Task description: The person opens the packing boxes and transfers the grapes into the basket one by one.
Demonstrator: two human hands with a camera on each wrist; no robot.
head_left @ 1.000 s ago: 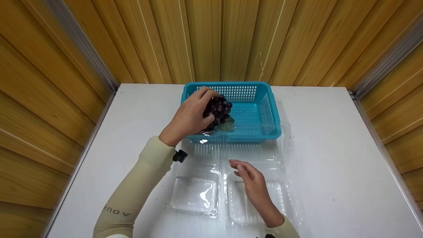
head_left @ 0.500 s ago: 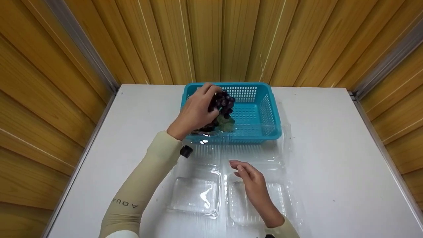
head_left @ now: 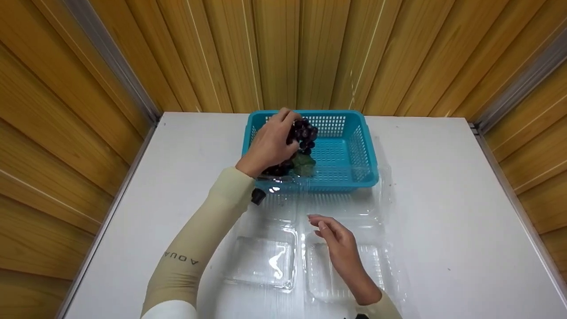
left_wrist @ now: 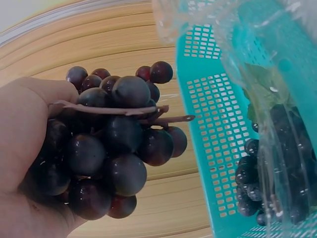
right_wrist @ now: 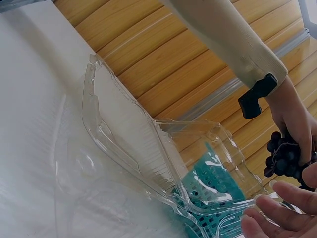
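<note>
My left hand (head_left: 275,139) grips a bunch of dark grapes (head_left: 305,134) above the left part of a turquoise plastic basket (head_left: 371,153). In the left wrist view the held grapes (left_wrist: 106,148) show a brown stem lying across them, with fingers and palm round their left side. More dark grapes (left_wrist: 250,183) and a green leaf (head_left: 304,165) lie inside the basket, partly behind clear plastic. My right hand (head_left: 340,241) holds nothing; its fingers are loosely bent over the right one of two clear plastic clamshell containers (head_left: 312,283).
The left clear container (head_left: 261,261) lies beside it, lid raised toward the basket like the other's. Both lids stand in front of the basket's near rim. A white table (head_left: 443,199) bears everything, with wood-patterned walls (head_left: 319,53) at the back and sides.
My left hand has moved right and slightly up and away with the bunch of grapes, baring more of the leaf and grapes beneath. The right hand has stayed in place.
</note>
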